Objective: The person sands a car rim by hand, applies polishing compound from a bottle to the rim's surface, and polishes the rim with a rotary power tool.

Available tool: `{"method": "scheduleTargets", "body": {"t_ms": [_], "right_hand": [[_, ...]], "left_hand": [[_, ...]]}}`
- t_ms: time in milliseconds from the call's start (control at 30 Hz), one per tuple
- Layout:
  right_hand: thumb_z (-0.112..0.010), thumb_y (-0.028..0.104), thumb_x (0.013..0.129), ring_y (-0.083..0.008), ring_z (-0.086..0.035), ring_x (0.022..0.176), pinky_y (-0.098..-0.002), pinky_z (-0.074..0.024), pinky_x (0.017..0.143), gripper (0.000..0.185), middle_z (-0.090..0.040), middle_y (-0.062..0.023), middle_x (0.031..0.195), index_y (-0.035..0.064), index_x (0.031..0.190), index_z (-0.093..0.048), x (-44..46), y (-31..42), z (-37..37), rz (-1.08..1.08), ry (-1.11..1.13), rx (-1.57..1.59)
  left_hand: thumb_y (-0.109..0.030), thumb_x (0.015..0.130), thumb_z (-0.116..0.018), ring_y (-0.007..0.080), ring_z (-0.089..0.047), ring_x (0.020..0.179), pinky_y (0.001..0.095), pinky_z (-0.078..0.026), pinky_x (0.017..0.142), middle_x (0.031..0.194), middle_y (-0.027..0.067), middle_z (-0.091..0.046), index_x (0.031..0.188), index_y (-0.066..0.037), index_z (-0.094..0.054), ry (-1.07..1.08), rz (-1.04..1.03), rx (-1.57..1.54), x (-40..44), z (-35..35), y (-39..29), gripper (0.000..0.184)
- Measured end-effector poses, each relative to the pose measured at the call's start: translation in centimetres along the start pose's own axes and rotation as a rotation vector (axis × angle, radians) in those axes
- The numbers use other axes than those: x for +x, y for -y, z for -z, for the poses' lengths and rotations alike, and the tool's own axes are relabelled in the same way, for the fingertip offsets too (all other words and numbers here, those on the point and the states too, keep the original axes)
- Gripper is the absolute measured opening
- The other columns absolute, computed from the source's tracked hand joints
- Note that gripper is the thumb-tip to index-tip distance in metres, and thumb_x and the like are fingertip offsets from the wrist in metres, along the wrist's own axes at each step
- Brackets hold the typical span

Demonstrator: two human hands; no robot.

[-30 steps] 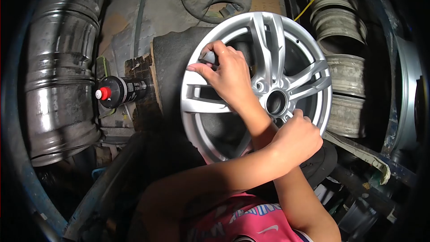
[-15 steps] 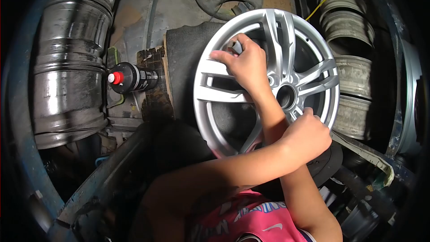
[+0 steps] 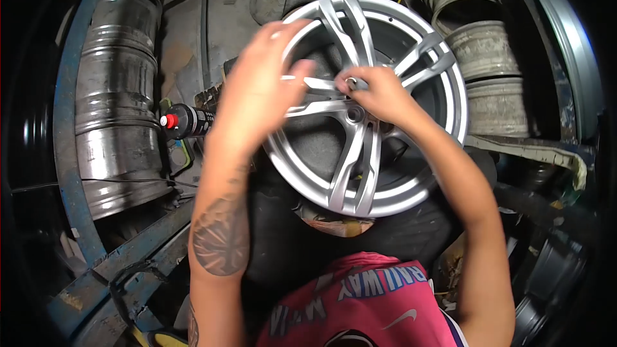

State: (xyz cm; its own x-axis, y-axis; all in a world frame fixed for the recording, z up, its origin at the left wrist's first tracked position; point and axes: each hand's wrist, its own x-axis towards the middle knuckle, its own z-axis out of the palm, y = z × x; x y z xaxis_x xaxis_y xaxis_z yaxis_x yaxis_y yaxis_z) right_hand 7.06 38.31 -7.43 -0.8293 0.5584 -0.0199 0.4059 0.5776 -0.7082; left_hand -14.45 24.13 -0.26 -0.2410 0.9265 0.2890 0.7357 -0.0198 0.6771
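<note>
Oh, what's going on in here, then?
A person is bent over a silver wheel rim. Their right hand pinches a small grey piece over the spokes near the hub. Their left hand, blurred with its fingers spread, is at the rim's left side; whether it touches is unclear. A black bottle with a red-and-white cap sits left of that, and more rims are lined up on the right.

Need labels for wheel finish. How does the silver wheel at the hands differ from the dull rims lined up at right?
Finish: the silver wheel is bright and clean-looking; the dull rims are stained and patchy.
Pose: the silver wheel shows its spoked face; the dull rims show mainly their outer sides.
Shared: both are round.
</note>
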Motion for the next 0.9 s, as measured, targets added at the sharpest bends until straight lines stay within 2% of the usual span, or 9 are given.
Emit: {"method": "scheduleTargets", "body": {"t_ms": [67,133,167,267,300,433,567,800,900], "right_hand": [[-0.075,0.011,0.085,-0.0390,-0.075,0.089,-0.0431,-0.0575,0.082,0.020,-0.078,-0.0167,0.093,0.0107,0.105,-0.080,-3.6,-0.7,2.4,-0.067,0.117,-0.049],[-0.077,0.008,0.088,-0.0315,-0.075,0.080,-0.0367,-0.0552,0.077,0.016,-0.076,-0.0157,0.088,0.0059,0.104,-0.078,-6.4,-0.7,4.4,-0.137,0.095,-0.107],[-0.076,0.013,0.086,-0.0390,-0.074,0.092,-0.0440,-0.0575,0.085,0.019,-0.077,-0.0172,0.093,0.0103,0.105,-0.081,-7.3,-0.5,5.2,-0.209,0.071,-0.094],[-0.077,0.015,0.087,-0.0391,-0.074,0.091,-0.0457,-0.0576,0.085,0.020,-0.077,-0.0176,0.093,0.0110,0.106,-0.081,-8.4,-1.0,6.2,-0.171,0.004,-0.212],[-0.077,0.014,0.087,-0.0384,-0.075,0.093,-0.0474,-0.0576,0.085,0.022,-0.078,-0.0175,0.095,0.0125,0.108,-0.081,-8.3,-0.5,6.3,-0.114,-0.049,-0.302],[-0.077,0.021,0.092,-0.0389,-0.073,0.098,-0.0466,-0.0572,0.086,0.025,-0.078,-0.0174,0.103,0.0094,0.115,-0.078,-7.6,0.9,6.7,-0.072,0.045,-0.239],[-0.079,0.016,0.089,-0.0376,-0.074,0.097,-0.0493,-0.0574,0.085,0.029,-0.078,-0.0154,0.102,0.0115,0.117,-0.077,-7.6,0.5,6.2,-0.059,0.151,-0.328],[-0.078,0.021,0.092,-0.0373,-0.075,0.096,-0.0494,-0.0583,0.082,0.025,-0.078,-0.0144,0.099,0.0114,0.115,-0.077,-7.9,0.0,5.3,-0.032,0.202,-0.320],[-0.078,0.024,0.093,-0.0375,-0.075,0.095,-0.0495,-0.0584,0.081,0.026,-0.078,-0.0146,0.098,0.0122,0.116,-0.076,-7.7,0.0,5.0,-0.054,0.207,-0.335]], "left_hand": [[-0.026,0.099,-0.074,0.0411,-0.054,0.145,0.0453,-0.044,0.119,0.155,0.0255,-0.056,0.159,-0.008,-0.047,0.098,0.175,0.212,-1.0,1.9,4.1,0.069],[-0.032,0.092,-0.083,0.0419,-0.050,0.149,0.0456,-0.041,0.121,0.157,0.0311,-0.052,0.165,-0.006,-0.038,0.273,0.377,0.251,-1.7,2.6,7.3,0.089],[-0.034,0.088,-0.087,0.0421,-0.050,0.149,0.0449,-0.041,0.121,0.156,0.0325,-0.052,0.166,-0.005,-0.036,0.332,0.441,0.201,-1.8,2.5,7.7,0.097],[-0.045,0.075,-0.095,0.0418,-0.051,0.149,0.0439,-0.042,0.122,0.157,0.0325,-0.052,0.169,-0.007,-0.029,0.469,0.498,0.186,-2.4,1.3,10.4,0.121],[-0.045,0.072,-0.098,0.0414,-0.051,0.149,0.0433,-0.040,0.122,0.156,0.0330,-0.052,0.169,-0.006,-0.027,0.538,0.671,0.040,-1.9,1.5,10.1,0.127],[-0.045,0.067,-0.102,0.0408,-0.043,0.154,0.0454,-0.034,0.128,0.160,0.0339,-0.047,0.168,0.000,-0.026,0.453,0.511,-0.062,-2.5,0.3,12.5,0.134],[-0.058,0.060,-0.101,0.0539,-0.021,0.160,0.0548,-0.029,0.130,0.171,0.0388,-0.013,0.169,-0.002,-0.017,0.473,0.369,0.159,-2.5,-1.8,10.9,0.149],[-0.064,0.053,-0.100,0.0557,-0.015,0.160,0.0564,-0.028,0.129,0.172,0.0376,-0.005,0.171,-0.008,-0.017,0.391,0.335,0.375,-1.1,-4.6,8.0,0.155],[-0.063,0.056,-0.099,0.0615,-0.016,0.157,0.0654,-0.027,0.126,0.174,0.0341,-0.007,0.172,-0.019,-0.021,0.399,0.238,0.411,-0.6,-5.9,5.5,0.147]]}}
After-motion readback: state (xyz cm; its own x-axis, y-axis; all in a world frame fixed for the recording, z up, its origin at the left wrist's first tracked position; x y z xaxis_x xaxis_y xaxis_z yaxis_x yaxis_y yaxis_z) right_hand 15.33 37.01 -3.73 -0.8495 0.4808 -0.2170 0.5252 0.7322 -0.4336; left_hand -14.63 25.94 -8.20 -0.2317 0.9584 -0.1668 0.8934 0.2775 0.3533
